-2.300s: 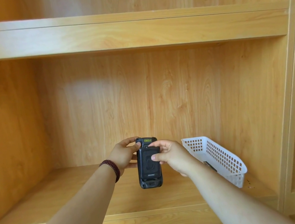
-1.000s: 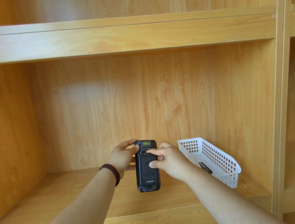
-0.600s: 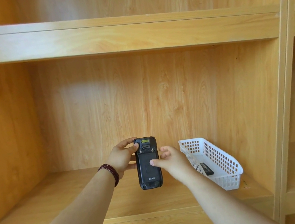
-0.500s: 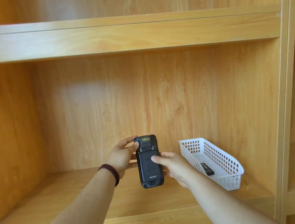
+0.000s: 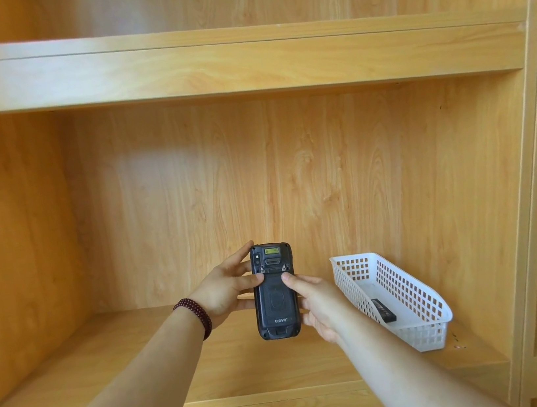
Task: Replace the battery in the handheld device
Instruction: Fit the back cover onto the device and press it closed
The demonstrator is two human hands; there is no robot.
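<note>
Above the shelf (image 5: 76, 368), both hands (image 5: 315, 303) gripping the device (image 5: 276, 305).

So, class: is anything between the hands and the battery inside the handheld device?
Yes. The back cover is on the handheld device, hiding any battery. The left hand and right hand hold it.

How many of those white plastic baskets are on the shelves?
1. The white basket sits on the lower shelf, to the right of both hands, near the back panel. Others may lie out of view.
</note>
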